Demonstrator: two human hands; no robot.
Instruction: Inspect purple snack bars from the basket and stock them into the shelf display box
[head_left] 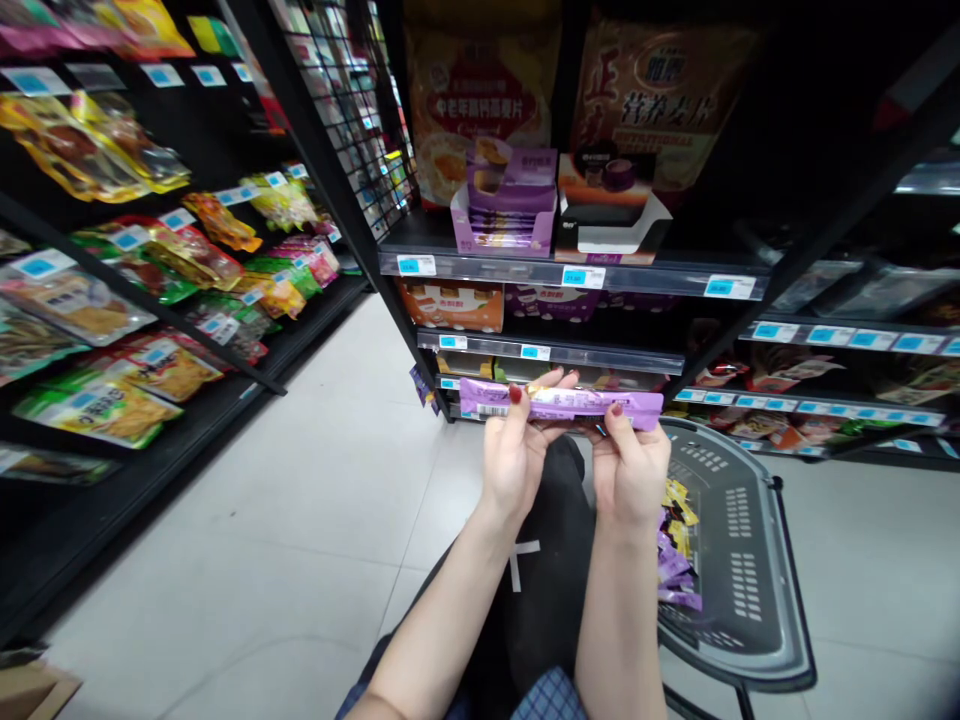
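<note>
A long purple stick sachet (pixel 559 402) with white print and a barcode stretches level between my two hands. My left hand (pixel 510 455) grips its left half, thumb on top and fingers beneath. Closed on the right end is my right hand (pixel 630 465), also thumb over fingers. Whether more than one sachet is stacked there, I cannot tell. Beyond my hands, a purple display box (pixel 504 240) with several similar sachets stands on the shelf. Beside it is a black-and-orange display box (pixel 611 225) with a white inside.
A grey shopping basket (pixel 750 540) stands on the floor at my right, holding several purple sachets (pixel 675 575) and yellow-and-black sachets (pixel 679 515). Large cereal bags (pixel 480 100) fill the shelf behind the boxes. Racks of packaged snacks (pixel 112 390) line the left side.
</note>
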